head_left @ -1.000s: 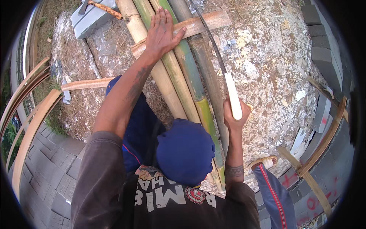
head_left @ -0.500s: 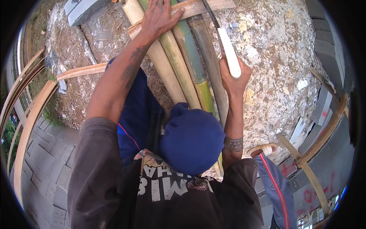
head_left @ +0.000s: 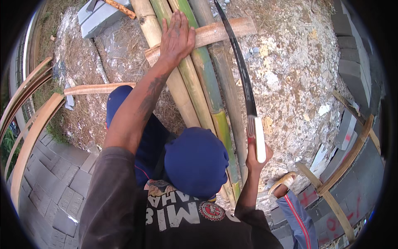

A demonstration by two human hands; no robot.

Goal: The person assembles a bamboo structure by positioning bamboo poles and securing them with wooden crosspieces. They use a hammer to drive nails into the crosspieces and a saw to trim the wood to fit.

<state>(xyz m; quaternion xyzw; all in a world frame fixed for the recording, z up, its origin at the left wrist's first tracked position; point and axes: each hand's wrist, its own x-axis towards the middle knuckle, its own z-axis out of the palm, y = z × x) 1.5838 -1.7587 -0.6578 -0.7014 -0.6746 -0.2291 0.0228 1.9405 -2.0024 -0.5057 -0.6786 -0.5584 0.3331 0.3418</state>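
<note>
My left hand [head_left: 178, 37] lies with fingers stretched out, pressing a flat brown slat [head_left: 211, 34] against several bamboo poles [head_left: 204, 76]. The slat crosses the poles, its right end reaching past them. My right hand [head_left: 258, 157] is closed around the white handle [head_left: 259, 139] of a curved saw [head_left: 241, 62]. Its long dark blade points away from me and crosses the slat near the right end. The blade's tip reaches the upper edge of the picture. Rounded blue cloth [head_left: 197, 162] covers the near part of the poles.
A hammer-like tool with an orange handle [head_left: 120, 7] rests on a grey block [head_left: 101, 18] at the far left. Another slat [head_left: 99, 88] lies left of my leg. Curved strips [head_left: 33, 145] stand at left. A sandalled foot [head_left: 284, 182] and wooden pieces [head_left: 348, 155] are at right.
My right hand has drawn the saw back toward me, bringing much more of the blade into view. My left hand stays on the slat. The view has shifted slightly.
</note>
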